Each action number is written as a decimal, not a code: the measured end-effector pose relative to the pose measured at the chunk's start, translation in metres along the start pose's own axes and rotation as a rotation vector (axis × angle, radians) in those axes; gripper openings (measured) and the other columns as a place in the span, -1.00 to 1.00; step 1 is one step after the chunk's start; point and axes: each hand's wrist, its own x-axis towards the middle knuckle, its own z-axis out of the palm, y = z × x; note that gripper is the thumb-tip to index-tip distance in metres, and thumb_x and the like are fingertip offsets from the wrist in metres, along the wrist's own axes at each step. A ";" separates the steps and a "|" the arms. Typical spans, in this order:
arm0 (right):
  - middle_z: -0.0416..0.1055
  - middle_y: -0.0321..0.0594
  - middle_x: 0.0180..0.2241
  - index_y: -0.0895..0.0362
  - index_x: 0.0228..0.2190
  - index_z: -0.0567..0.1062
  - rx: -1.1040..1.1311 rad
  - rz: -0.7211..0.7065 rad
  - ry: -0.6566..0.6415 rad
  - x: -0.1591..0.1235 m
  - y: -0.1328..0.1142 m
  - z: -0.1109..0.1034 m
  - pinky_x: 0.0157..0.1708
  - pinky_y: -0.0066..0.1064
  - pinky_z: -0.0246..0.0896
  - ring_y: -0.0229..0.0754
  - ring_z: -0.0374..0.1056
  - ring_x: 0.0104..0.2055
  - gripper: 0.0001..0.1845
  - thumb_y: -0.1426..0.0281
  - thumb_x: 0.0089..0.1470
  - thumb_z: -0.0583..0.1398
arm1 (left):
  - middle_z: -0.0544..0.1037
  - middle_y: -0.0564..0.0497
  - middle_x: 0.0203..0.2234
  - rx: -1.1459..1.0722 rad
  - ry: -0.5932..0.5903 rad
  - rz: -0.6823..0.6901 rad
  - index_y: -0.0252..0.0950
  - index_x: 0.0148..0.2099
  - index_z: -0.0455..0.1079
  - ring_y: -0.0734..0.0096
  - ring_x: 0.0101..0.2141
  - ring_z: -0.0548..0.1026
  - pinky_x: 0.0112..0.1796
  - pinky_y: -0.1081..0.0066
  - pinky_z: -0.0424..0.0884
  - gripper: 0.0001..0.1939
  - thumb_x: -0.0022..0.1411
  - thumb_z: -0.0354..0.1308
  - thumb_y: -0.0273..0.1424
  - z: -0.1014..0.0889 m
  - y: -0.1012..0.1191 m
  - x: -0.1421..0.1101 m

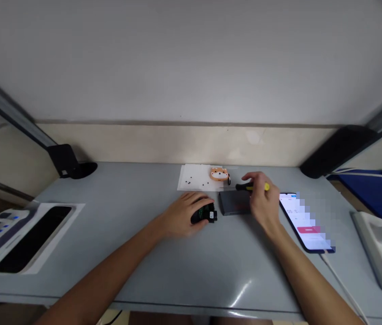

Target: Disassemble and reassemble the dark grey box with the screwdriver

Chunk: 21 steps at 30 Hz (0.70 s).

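Observation:
My left hand rests on the grey table with its fingers curled round a small black device that shows a green circuit board. To its right, my right hand is closed on a screwdriver with a black and yellow handle, held over a flat dark grey box. Behind the hands lies a white sheet with several tiny dark screws on it.
An orange animal-face case sits on the white sheet. A lit phone with a cable lies to the right. A black strip on white paper lies at the left. Black lamp bases stand at both back corners.

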 end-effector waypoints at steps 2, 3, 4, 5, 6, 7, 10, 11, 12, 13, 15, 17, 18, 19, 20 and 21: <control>0.46 -0.24 -0.51 0.09 -0.35 0.59 -0.009 -0.007 -0.115 0.000 0.003 0.006 -0.45 -0.34 0.25 -0.17 0.34 -0.49 -0.39 -0.10 0.32 0.02 | 0.51 -0.13 0.15 -0.004 0.008 -0.006 -0.13 0.28 0.38 0.07 0.15 0.48 0.22 0.06 0.40 -0.49 0.30 0.27 -0.39 0.001 0.000 0.001; 0.53 -0.20 -0.43 0.09 -0.31 0.60 -0.006 -0.019 -0.158 0.000 0.004 0.009 -0.37 -0.32 0.30 -0.14 0.40 -0.41 -0.42 -0.09 0.31 0.04 | 0.51 -0.13 0.14 -0.006 0.013 -0.013 -0.13 0.28 0.38 0.08 0.15 0.48 0.23 0.06 0.40 -0.49 0.30 0.28 -0.39 0.001 0.001 0.002; 0.58 -0.16 -0.37 0.10 -0.28 0.61 0.000 -0.027 -0.192 0.000 0.005 0.011 -0.30 -0.29 0.34 -0.10 0.44 -0.35 -0.43 -0.08 0.31 0.05 | 0.51 -0.13 0.14 -0.008 0.021 -0.019 -0.13 0.28 0.39 0.08 0.16 0.48 0.23 0.06 0.40 -0.49 0.30 0.28 -0.39 0.002 0.001 0.002; 0.60 -0.14 -0.34 0.10 -0.27 0.61 0.008 -0.028 -0.219 0.000 0.006 0.012 -0.25 -0.27 0.36 -0.08 0.47 -0.31 -0.44 -0.07 0.31 0.06 | 0.51 -0.12 0.15 -0.009 0.028 -0.028 -0.13 0.28 0.39 0.08 0.16 0.48 0.24 0.07 0.39 -0.49 0.30 0.29 -0.38 0.002 0.001 0.002; 0.61 -0.13 -0.33 0.10 -0.26 0.61 0.015 -0.023 -0.240 0.000 0.007 0.013 -0.23 -0.26 0.37 -0.07 0.48 -0.29 -0.45 -0.06 0.32 0.05 | 0.51 -0.12 0.15 -0.011 0.031 -0.037 -0.12 0.28 0.39 0.08 0.17 0.47 0.24 0.07 0.39 -0.49 0.29 0.29 -0.38 0.003 0.001 0.002; 0.61 -0.13 -0.34 0.10 -0.26 0.60 0.019 -0.015 -0.254 0.000 0.008 0.013 -0.22 -0.25 0.37 -0.07 0.48 -0.29 -0.45 -0.05 0.33 0.05 | 0.51 -0.12 0.16 -0.012 0.033 -0.043 -0.12 0.27 0.39 0.08 0.17 0.47 0.25 0.07 0.39 -0.48 0.29 0.30 -0.38 0.003 0.001 0.002; 0.61 -0.15 -0.35 0.10 -0.27 0.59 0.027 0.003 -0.285 -0.001 0.010 0.013 -0.22 -0.25 0.37 -0.07 0.48 -0.31 -0.46 -0.05 0.33 0.05 | 0.51 -0.11 0.17 -0.016 0.025 -0.057 -0.12 0.28 0.39 0.08 0.18 0.47 0.25 0.06 0.39 -0.46 0.28 0.31 -0.38 0.003 0.002 0.001; 0.61 -0.14 -0.34 0.10 -0.27 0.59 0.031 0.006 -0.292 -0.001 0.011 0.014 -0.22 -0.25 0.37 -0.07 0.49 -0.30 -0.46 -0.05 0.32 0.05 | 0.51 -0.11 0.17 -0.018 0.024 -0.059 -0.12 0.28 0.38 0.08 0.18 0.47 0.25 0.06 0.39 -0.46 0.28 0.31 -0.38 0.002 0.002 0.001; 0.62 -0.14 -0.33 0.10 -0.27 0.59 0.036 0.007 -0.299 -0.001 0.012 0.014 -0.21 -0.25 0.37 -0.07 0.49 -0.30 -0.46 -0.06 0.32 0.05 | 0.51 -0.12 0.17 -0.019 0.025 -0.058 -0.12 0.29 0.38 0.08 0.18 0.47 0.25 0.07 0.39 -0.46 0.28 0.31 -0.39 0.002 0.002 0.002; 0.62 -0.13 -0.32 0.10 -0.27 0.59 0.043 0.009 -0.305 -0.001 0.012 0.014 -0.21 -0.24 0.38 -0.07 0.49 -0.29 -0.45 -0.06 0.31 0.05 | 0.51 -0.12 0.17 -0.019 0.028 -0.055 -0.14 0.28 0.38 0.08 0.18 0.47 0.25 0.07 0.39 -0.46 0.28 0.31 -0.39 0.002 0.002 0.002; 0.63 -0.12 -0.31 0.10 -0.28 0.59 0.056 0.013 -0.313 -0.001 0.013 0.015 -0.22 -0.24 0.38 -0.07 0.50 -0.29 -0.45 -0.07 0.31 0.05 | 0.52 -0.13 0.15 -0.015 0.032 -0.045 -0.17 0.27 0.39 0.08 0.17 0.47 0.24 0.07 0.39 -0.47 0.27 0.32 -0.39 0.002 0.001 0.002; 0.64 -0.11 -0.30 0.10 -0.29 0.59 0.065 0.019 -0.317 -0.001 0.013 0.015 -0.21 -0.24 0.38 -0.07 0.50 -0.29 -0.44 -0.08 0.31 0.05 | 0.53 -0.13 0.14 -0.012 0.031 -0.036 -0.16 0.26 0.39 0.09 0.16 0.48 0.23 0.07 0.40 -0.47 0.26 0.32 -0.40 0.003 0.001 0.002; 0.64 -0.11 -0.29 0.10 -0.29 0.59 0.066 0.022 -0.318 -0.001 0.013 0.015 -0.21 -0.24 0.38 -0.06 0.50 -0.28 -0.44 -0.08 0.31 0.04 | 0.53 -0.12 0.14 -0.011 0.032 -0.034 -0.15 0.26 0.39 0.09 0.15 0.48 0.23 0.07 0.40 -0.47 0.26 0.32 -0.40 0.004 0.001 0.002; 0.65 -0.11 -0.28 0.10 -0.29 0.59 0.065 0.024 -0.321 -0.001 0.012 0.015 -0.20 -0.24 0.38 -0.06 0.51 -0.27 -0.44 -0.08 0.31 0.04 | 0.53 -0.11 0.13 -0.011 0.036 -0.034 -0.14 0.26 0.39 0.09 0.14 0.49 0.22 0.07 0.41 -0.47 0.26 0.31 -0.40 0.004 0.000 0.002; 0.65 -0.12 -0.28 0.09 -0.29 0.58 0.063 0.024 -0.324 0.000 0.012 0.015 -0.19 -0.23 0.38 -0.06 0.51 -0.27 -0.44 -0.07 0.31 0.04 | 0.53 -0.11 0.13 -0.011 0.039 -0.034 -0.14 0.25 0.39 0.09 0.14 0.49 0.22 0.07 0.41 -0.48 0.25 0.31 -0.41 0.005 0.000 0.002; 0.65 -0.12 -0.28 0.09 -0.29 0.58 0.062 0.021 -0.327 0.000 0.012 0.015 -0.19 -0.23 0.38 -0.06 0.51 -0.27 -0.45 -0.07 0.32 0.04 | 0.54 -0.11 0.13 -0.011 0.044 -0.036 -0.14 0.25 0.40 0.09 0.14 0.49 0.22 0.07 0.41 -0.48 0.25 0.31 -0.41 0.005 0.000 0.002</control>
